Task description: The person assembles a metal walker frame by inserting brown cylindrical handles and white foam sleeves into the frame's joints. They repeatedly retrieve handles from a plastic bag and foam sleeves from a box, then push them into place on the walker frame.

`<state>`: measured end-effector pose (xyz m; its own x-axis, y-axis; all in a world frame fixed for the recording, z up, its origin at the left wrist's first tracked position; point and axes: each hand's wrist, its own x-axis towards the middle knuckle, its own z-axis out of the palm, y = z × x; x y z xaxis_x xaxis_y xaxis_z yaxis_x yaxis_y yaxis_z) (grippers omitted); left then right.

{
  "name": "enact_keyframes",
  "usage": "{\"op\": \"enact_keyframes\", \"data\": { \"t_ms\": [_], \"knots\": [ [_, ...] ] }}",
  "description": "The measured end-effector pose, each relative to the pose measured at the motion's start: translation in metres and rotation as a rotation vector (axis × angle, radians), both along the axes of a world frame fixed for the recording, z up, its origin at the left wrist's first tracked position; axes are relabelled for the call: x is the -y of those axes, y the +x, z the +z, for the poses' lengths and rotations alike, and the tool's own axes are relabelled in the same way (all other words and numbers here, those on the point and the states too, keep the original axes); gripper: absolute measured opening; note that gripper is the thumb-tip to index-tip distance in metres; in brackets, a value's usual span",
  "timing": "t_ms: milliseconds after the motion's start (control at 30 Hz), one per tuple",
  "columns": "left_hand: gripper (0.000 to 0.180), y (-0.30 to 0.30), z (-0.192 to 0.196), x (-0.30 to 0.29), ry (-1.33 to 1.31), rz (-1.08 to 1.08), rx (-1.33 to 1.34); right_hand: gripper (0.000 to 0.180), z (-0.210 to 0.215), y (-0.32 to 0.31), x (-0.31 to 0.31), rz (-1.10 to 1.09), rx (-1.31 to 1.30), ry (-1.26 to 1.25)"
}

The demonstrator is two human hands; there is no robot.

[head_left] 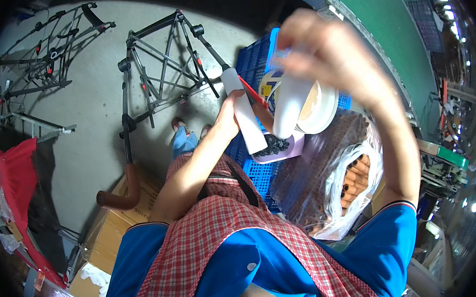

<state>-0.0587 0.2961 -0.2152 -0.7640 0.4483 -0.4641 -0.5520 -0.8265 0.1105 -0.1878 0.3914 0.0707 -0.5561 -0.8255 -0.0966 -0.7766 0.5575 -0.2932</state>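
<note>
My left hand [229,115] is closed around a white sleeve [245,113] that sits in line with the upper bar of a dark metal folding frame [166,57], perhaps of a stroller. My right hand [315,45] is raised at the upper right, above a white tub [318,110]. Motion smears its fingers, so their grip is unclear. Below that hand is a white rounded piece [290,109]; whether it joins the sleeve I cannot tell. The frame's other bar ends in a bent brown grip [123,190] at the lower left.
Blue plastic crates [249,64] stand beside the frame, with a lilac tray [290,151] of small black parts on top. A clear bag of brown tubes [356,178] lies to the right. Another frame [48,55], red cloth [12,177] and a cardboard box [141,205] are left.
</note>
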Motion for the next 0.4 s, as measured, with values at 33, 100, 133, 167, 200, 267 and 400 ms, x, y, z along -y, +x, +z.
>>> {"op": "enact_keyframes", "data": {
  "t_ms": [33,100,133,167,200,267,400],
  "knots": [
    [0.037,0.0,0.002,-0.002,-0.005,0.028,-0.063,0.028,-0.027,0.026,-0.003,-0.002,0.071,0.022],
    [0.034,0.003,-0.032,-0.014,0.06,-0.016,0.159,0.027,-0.051,0.073,-0.007,-0.129,0.075,0.145],
    [0.032,0.006,-0.025,-0.016,0.016,-0.081,0.194,0.026,-0.058,0.088,-0.013,-0.139,0.013,0.08],
    [0.032,0.006,-0.023,-0.011,-0.055,-0.141,0.168,0.024,-0.059,0.094,-0.012,-0.107,-0.056,0.063],
    [0.034,0.004,-0.02,-0.009,-0.062,-0.121,0.159,0.023,-0.055,0.087,-0.011,-0.069,-0.087,0.08],
    [0.038,-0.003,-0.019,-0.005,-0.028,-0.042,0.063,0.022,-0.031,0.048,-0.005,-0.061,-0.095,0.088],
    [0.051,0.002,-0.017,0.013,-0.419,-0.14,-0.071,0.042,-0.002,-0.006,0.001,-0.331,0.187,-0.333]
  ]
}}
